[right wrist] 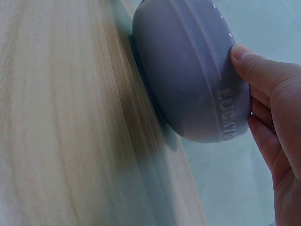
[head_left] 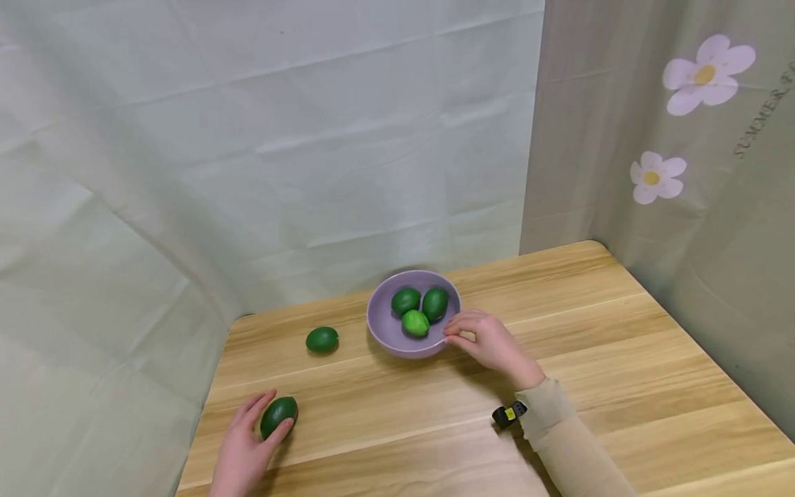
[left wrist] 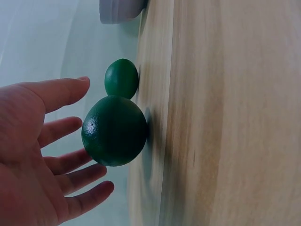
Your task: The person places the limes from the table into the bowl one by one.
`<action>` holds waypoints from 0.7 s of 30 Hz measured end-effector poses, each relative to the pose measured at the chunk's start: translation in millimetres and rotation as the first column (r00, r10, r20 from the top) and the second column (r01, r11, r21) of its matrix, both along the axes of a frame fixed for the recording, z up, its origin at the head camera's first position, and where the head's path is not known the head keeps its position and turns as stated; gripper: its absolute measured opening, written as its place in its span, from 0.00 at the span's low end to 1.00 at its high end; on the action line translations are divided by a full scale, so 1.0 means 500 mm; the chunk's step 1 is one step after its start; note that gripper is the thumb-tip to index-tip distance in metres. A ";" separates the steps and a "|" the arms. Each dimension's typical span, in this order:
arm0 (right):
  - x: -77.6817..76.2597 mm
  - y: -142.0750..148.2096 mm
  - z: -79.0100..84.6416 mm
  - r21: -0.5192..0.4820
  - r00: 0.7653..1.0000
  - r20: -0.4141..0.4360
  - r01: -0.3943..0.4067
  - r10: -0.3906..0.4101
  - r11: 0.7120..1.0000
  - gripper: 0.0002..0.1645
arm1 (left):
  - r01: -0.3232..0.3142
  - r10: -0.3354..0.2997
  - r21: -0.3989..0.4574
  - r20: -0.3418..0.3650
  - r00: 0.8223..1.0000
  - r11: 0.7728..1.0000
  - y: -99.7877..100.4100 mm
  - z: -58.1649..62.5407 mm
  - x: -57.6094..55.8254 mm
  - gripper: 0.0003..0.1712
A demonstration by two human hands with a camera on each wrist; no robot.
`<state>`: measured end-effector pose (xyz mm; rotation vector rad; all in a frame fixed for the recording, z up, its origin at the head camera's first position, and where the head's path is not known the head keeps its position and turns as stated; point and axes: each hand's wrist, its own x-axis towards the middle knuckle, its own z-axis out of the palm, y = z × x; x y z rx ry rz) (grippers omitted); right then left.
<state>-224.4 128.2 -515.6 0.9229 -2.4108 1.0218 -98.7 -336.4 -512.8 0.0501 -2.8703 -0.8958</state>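
My left hand (head_left: 245, 442) reaches round a glossy, dark green oval fruit (head_left: 279, 417) at the front left of the table. In the left wrist view its fingers are spread and fairly straight behind that fruit (left wrist: 114, 131), with the thumb apart from it. A second dark green fruit (head_left: 322, 339) lies farther back. My right hand (head_left: 487, 339) pinches the right rim of a purple bowl (head_left: 386, 336), thumb on the outer wall. Inside the bowl sit two dark green fruits (head_left: 435, 304) and a smaller bright green one (head_left: 415, 323). The right wrist view shows raised letters on the bowl's side (right wrist: 188, 80).
The wood-grain table (head_left: 596, 359) ends at a pale curtain (head_left: 348, 159) close behind the bowl. A greyer curtain with flowers (head_left: 658, 177) hangs along the right side. A black band with a yellow mark (head_left: 510, 413) is at my right wrist.
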 end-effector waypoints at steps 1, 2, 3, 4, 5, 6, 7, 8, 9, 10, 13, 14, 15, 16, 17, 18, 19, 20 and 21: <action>0.000 0.000 0.001 0.002 1.000 0.006 0.000 0.000 1.000 0.08 | 0.001 -0.001 0.000 0.010 1.000 1.000 0.000 0.001 0.000 0.39; 0.000 0.000 0.001 0.003 1.000 0.013 0.000 0.000 1.000 0.08 | 0.003 -0.003 0.002 0.021 1.000 1.000 0.000 0.001 0.000 0.39; 0.001 0.000 0.002 0.006 1.000 0.019 0.001 -0.001 1.000 0.08 | 0.005 -0.005 0.000 0.026 1.000 1.000 0.001 0.002 0.000 0.39; 0.001 0.000 0.002 0.005 1.000 0.019 0.000 0.000 1.000 0.08 | 0.008 -0.008 -0.005 0.032 0.999 1.000 0.001 0.003 0.000 0.38; 0.001 0.000 0.003 0.004 1.000 0.014 -0.002 0.002 1.000 0.08 | 0.010 -0.010 -0.007 0.040 0.999 1.000 0.001 0.003 0.000 0.38; 0.001 0.000 0.003 0.002 1.000 0.008 -0.004 0.004 1.000 0.08 | 0.011 -0.010 -0.011 0.042 0.999 1.000 0.002 0.004 0.000 0.38; 0.001 -0.001 0.003 0.000 1.000 -0.001 -0.005 0.005 1.000 0.07 | 0.014 -0.013 -0.012 0.045 0.999 1.000 0.002 0.003 -0.001 0.38; 0.001 -0.001 0.002 -0.003 1.000 -0.012 -0.007 0.007 1.000 0.07 | 0.016 -0.016 -0.014 0.045 0.999 1.000 0.002 0.001 -0.002 0.37; 0.001 -0.001 0.002 -0.005 1.000 -0.020 -0.007 0.007 1.000 0.07 | 0.019 -0.018 -0.013 0.047 0.999 1.000 0.003 0.000 -0.002 0.37; 0.001 -0.001 0.001 -0.008 1.000 -0.027 -0.009 0.009 1.000 0.07 | 0.020 -0.019 -0.011 0.052 0.998 1.000 0.003 -0.001 -0.003 0.37; 0.001 -0.002 0.001 -0.010 0.999 -0.035 -0.009 0.009 1.000 0.07 | 0.024 -0.024 -0.004 0.073 0.997 1.000 0.004 -0.004 -0.005 0.37; 0.001 -0.001 0.002 -0.011 0.999 -0.033 -0.008 0.008 1.000 0.07 | 0.025 -0.024 -0.005 0.082 0.996 1.000 0.004 -0.004 -0.005 0.37; 0.001 -0.001 0.002 -0.010 1.000 -0.029 -0.007 0.006 1.000 0.07 | 0.025 -0.025 -0.006 0.089 0.996 1.000 0.005 -0.004 -0.005 0.37; 0.001 -0.001 0.002 -0.010 1.000 -0.026 -0.006 0.005 1.000 0.07 | 0.025 -0.024 -0.009 0.095 0.995 1.000 0.005 -0.004 -0.006 0.37; 0.001 -0.001 0.002 -0.008 1.000 -0.024 -0.005 0.005 1.000 0.07 | 0.025 -0.024 -0.012 0.099 0.995 1.000 0.006 -0.004 -0.006 0.37; 0.001 -0.001 0.002 -0.008 1.000 -0.019 -0.003 0.003 1.000 0.07 | 0.025 -0.024 -0.015 0.101 0.995 1.000 0.006 -0.004 -0.007 0.36; 0.001 -0.001 0.001 -0.007 1.000 -0.017 -0.002 0.002 1.000 0.07 | 0.025 -0.024 -0.015 0.104 0.994 1.000 0.006 -0.005 -0.007 0.36; 0.001 -0.001 0.001 -0.006 1.000 -0.018 -0.002 0.002 1.000 0.07 | 0.025 -0.024 -0.015 0.109 0.994 1.000 0.006 -0.004 -0.008 0.36; 0.001 -0.001 0.000 -0.006 1.000 -0.018 -0.002 0.001 1.000 0.07 | 0.025 -0.023 -0.015 0.110 0.994 1.000 0.006 -0.004 -0.009 0.36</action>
